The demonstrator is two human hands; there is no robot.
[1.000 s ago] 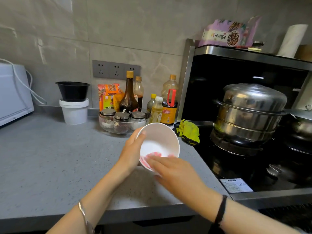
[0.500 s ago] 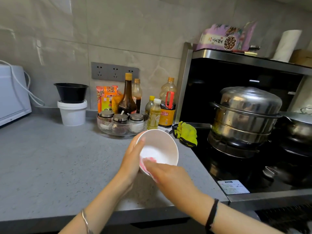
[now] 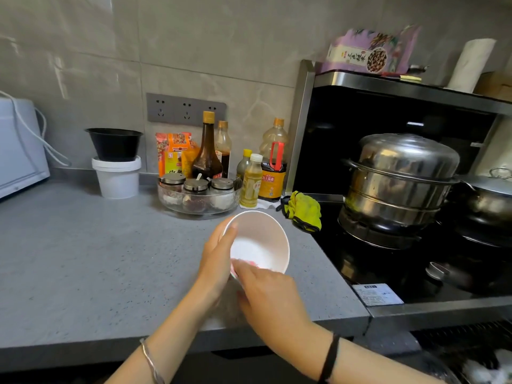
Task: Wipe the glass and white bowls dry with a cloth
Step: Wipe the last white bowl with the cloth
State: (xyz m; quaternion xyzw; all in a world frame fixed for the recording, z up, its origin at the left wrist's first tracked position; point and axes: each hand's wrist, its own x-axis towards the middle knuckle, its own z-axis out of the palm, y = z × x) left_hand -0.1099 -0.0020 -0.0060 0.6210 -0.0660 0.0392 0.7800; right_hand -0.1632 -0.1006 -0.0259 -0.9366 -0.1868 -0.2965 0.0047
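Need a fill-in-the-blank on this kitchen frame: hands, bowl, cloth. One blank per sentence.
1. The left hand grips the ____ bowl by its rim.
2. The right hand holds a ____ cloth against the bowl's inside.
3. The black wristband is on the ____ arm.
Missing words: white; pink; right.

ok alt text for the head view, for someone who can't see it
A person's left hand holds a white bowl tilted above a grey countertop while the right hand presses a pink cloth inside it. Behind stand sauce bottles and a glass tray of seasoning jars; a steel steamer pot sits on the black stove to the right.
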